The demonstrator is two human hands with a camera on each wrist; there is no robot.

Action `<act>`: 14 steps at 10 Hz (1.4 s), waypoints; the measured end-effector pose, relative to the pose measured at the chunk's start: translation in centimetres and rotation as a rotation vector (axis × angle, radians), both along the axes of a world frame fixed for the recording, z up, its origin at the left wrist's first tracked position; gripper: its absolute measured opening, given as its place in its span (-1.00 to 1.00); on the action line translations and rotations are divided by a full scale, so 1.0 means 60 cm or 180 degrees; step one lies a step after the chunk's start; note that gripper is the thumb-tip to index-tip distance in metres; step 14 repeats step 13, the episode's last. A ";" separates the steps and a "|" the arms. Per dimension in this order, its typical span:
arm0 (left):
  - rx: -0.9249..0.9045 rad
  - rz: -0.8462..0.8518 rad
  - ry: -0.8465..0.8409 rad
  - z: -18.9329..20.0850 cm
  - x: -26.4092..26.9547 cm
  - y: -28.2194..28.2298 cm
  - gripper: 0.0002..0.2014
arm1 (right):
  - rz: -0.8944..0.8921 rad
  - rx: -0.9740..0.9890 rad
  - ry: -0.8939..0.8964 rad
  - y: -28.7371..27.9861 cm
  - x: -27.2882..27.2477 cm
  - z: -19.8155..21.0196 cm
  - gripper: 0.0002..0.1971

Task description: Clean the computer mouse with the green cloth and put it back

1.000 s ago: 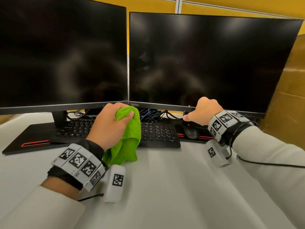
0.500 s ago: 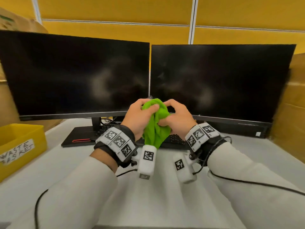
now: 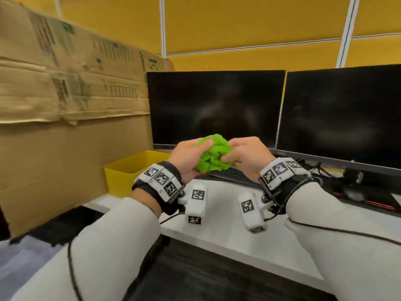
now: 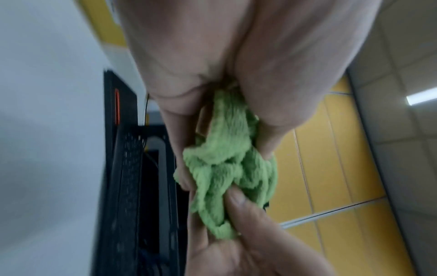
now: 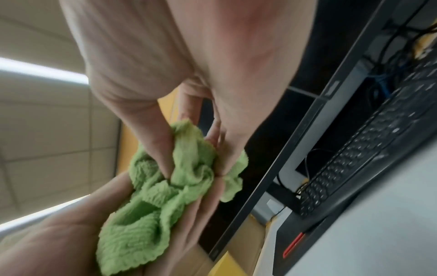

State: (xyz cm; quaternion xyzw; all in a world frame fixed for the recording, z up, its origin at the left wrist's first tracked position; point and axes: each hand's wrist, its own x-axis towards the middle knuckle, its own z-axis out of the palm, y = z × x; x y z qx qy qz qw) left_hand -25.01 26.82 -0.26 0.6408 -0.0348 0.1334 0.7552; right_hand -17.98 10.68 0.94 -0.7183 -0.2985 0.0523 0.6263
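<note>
The green cloth (image 3: pixel 213 156) is bunched into a ball in the air in front of the left monitor. My left hand (image 3: pixel 195 153) grips it from the left and my right hand (image 3: pixel 240 153) grips it from the right. In the left wrist view the cloth (image 4: pixel 227 168) sits between my left fingers, with the right thumb pressing in from below. In the right wrist view the cloth (image 5: pixel 165 186) spills onto the left palm. A dark blurred mouse (image 3: pixel 353 194) lies on the black desk mat, far right of both hands.
A yellow bin (image 3: pixel 130 170) stands at the desk's left end against a cardboard wall (image 3: pixel 65 105). Two dark monitors (image 3: pixel 217 109) stand behind the hands, with a black keyboard (image 3: pixel 234 173) beneath them. The white desk edge (image 3: pixel 217 242) runs under my wrists.
My right hand left the mouse on the mat and joined the left hand on the cloth. The cloth went from hanging loose to a tight ball. The head view swung left.
</note>
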 end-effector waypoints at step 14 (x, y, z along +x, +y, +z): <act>0.4562 0.2255 0.1922 0.019 0.054 0.230 -0.46 | -0.1081 -0.0262 -0.1131 0.057 0.006 -0.044 -0.76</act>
